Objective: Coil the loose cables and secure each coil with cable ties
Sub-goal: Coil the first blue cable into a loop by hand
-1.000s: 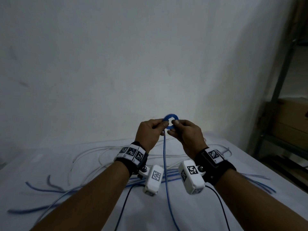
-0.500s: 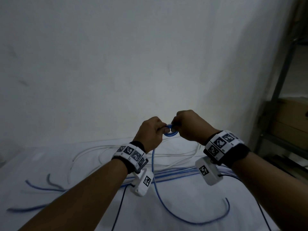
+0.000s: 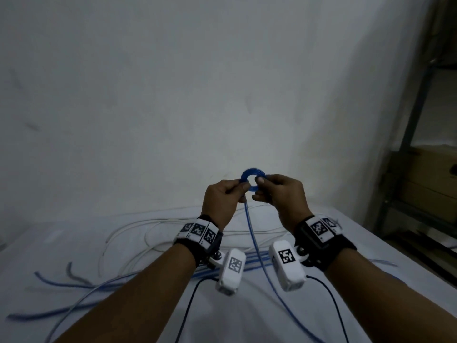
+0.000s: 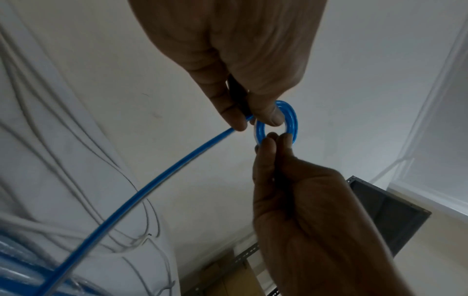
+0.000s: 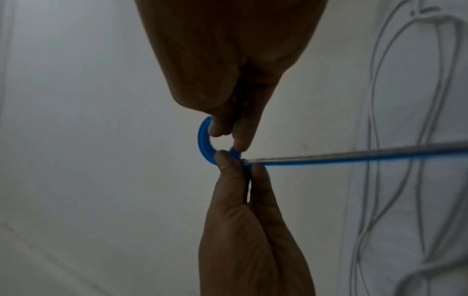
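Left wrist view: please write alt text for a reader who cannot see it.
Two hands pinch a small blue cable coil from opposite sides, the left hand from above and the right hand from below. The uncoiled blue cable runs down to the lower left, over a white sheet with white cables.

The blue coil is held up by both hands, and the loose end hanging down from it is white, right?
Not quite. Both the left hand and the right hand do pinch the blue coil, but the loose end hanging from it is blue, not white. The left wrist view shows it best.
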